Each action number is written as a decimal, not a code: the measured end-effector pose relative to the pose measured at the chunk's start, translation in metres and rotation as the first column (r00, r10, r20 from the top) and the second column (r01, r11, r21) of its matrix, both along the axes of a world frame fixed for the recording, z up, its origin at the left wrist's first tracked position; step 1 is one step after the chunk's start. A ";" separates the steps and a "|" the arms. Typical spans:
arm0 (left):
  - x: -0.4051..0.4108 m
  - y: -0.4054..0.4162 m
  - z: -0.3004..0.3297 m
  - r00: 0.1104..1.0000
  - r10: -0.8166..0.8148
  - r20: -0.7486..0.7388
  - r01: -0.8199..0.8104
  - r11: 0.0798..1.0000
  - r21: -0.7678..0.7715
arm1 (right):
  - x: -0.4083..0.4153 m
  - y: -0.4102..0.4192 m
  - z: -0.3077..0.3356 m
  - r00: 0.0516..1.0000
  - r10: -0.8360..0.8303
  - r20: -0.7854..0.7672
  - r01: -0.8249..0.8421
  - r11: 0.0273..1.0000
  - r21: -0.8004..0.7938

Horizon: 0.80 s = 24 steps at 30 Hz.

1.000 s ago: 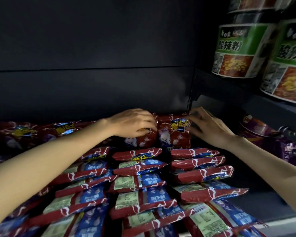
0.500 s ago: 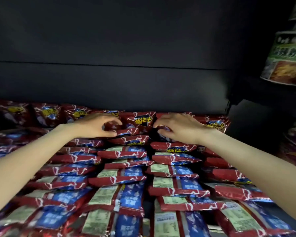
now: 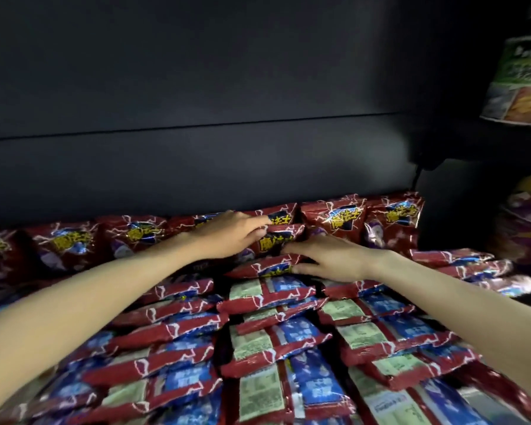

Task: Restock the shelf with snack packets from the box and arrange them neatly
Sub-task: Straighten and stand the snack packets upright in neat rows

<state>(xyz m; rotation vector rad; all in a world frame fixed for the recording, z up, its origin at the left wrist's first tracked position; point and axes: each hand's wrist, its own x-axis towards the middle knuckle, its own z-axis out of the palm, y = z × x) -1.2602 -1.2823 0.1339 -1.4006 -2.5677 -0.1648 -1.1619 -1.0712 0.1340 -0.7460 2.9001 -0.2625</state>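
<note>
Both hands are way at the far end of the shelf (image 3: 196, 167). The left hand (image 3: 227, 237) has its fingers curled over the top edge of a red snack packet (image 3: 276, 240) standing in the far row, yellow characters on it look like 魔法士. The right hand (image 3: 328, 259) lies fairly flat, fingers touching that packet and the flat packets (image 3: 270, 302) below. Nearer rows show green label panels, too blurry to read. A noodle cup (image 3: 518, 87) sits upper right.

Upright packets (image 3: 331, 220) line the back wall (image 3: 196, 173); flat packets (image 3: 270, 338) lie before them.
</note>
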 end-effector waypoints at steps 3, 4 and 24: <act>-0.013 0.001 -0.001 0.998 -0.013 0.067 0.005 0.992 0.123 | 0.002 0.002 0.001 0.996 -0.070 0.060 0.073 0.996 -0.047; -0.016 0.000 -0.002 0.998 -0.014 0.063 0.005 0.990 0.144 | 0.002 0.003 0.002 0.993 -0.081 0.087 0.085 0.995 -0.043; -0.018 0.008 -0.035 0.993 0.037 -0.113 -0.011 0.975 0.223 | 0.000 0.003 0.020 0.964 -0.062 0.257 0.067 0.998 -0.009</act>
